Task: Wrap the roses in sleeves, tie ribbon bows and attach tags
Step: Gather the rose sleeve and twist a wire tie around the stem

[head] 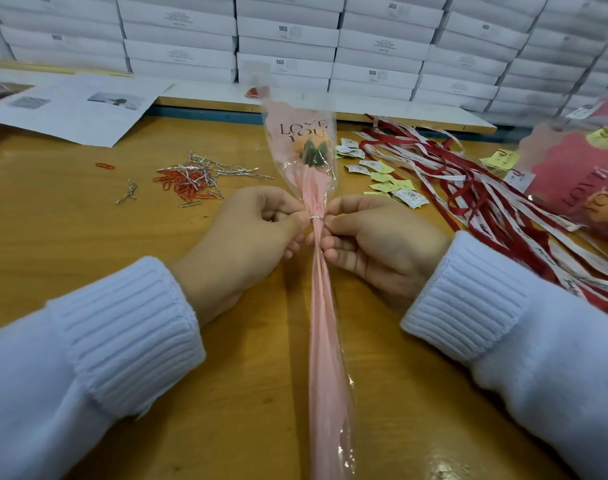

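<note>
A wooden table (88,237) is filling most of the view, its yellow top scuffed and shining a little at the bottom right. Along the top of the frame, flat white boxes (288,32) are standing stacked in rows like a wall. Printed sheets (77,109) are lying at the upper left. A heap of red and silver paper clips (188,188) and loose silver wires is lying left of centre. At the right, red and white ribbons (468,188) are trailing in a tangle, with small tags (382,171) scattered beside them.

More wrapped roses (579,174) are running out of the frame at the right edge, blurred. The lettering on the tags is too small to read.

The rose (304,147) is sitting in a pink and clear sleeve (323,323) that is running up the middle of the frame, its bloom above centre and its tail cut off at the bottom edge. A thin wire tie (316,219) is circling the gathered neck of the sleeve. The left hand (240,244) and the right hand (375,244), both coming out of white knitted cuffs (129,327), are meeting there from either side. Each one is pinching the wire tie between thumb and forefinger, its other fingers curled in against the sleeve. The tie's ends are lying hidden under the fingertips.
</note>
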